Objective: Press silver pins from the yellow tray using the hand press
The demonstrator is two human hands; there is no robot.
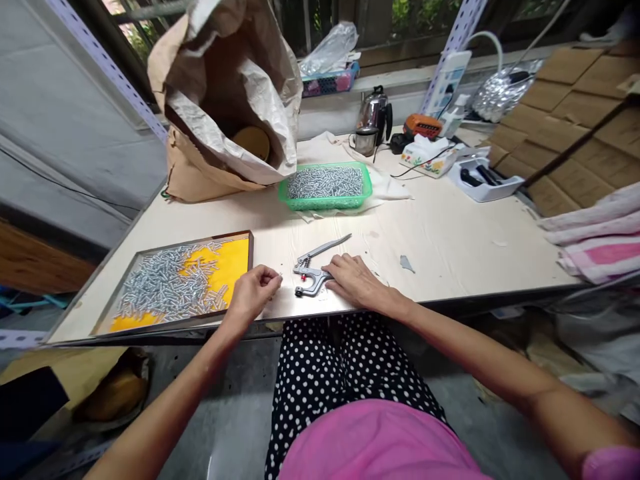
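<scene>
Metal press pliers (315, 263) lie on the pale table (440, 233) near its front edge. My right hand (353, 280) rests flat beside the pliers' head, its fingers spread and touching the tool. My left hand (254, 290) hovers just left of the pliers with its fingers curled into a pinch; what they hold is too small to see. A yellow-bottomed tray (233, 263) heaped with several small metal parts sits to the left of that hand.
A green basket (325, 185) full of metal parts stands mid-table. A big brown paper sack (225, 100) rises at the back left. Kettle (374, 120), tissue box (431, 157) and white holder (483, 180) crowd the back right. Folded towels (600, 233) lie at the right edge.
</scene>
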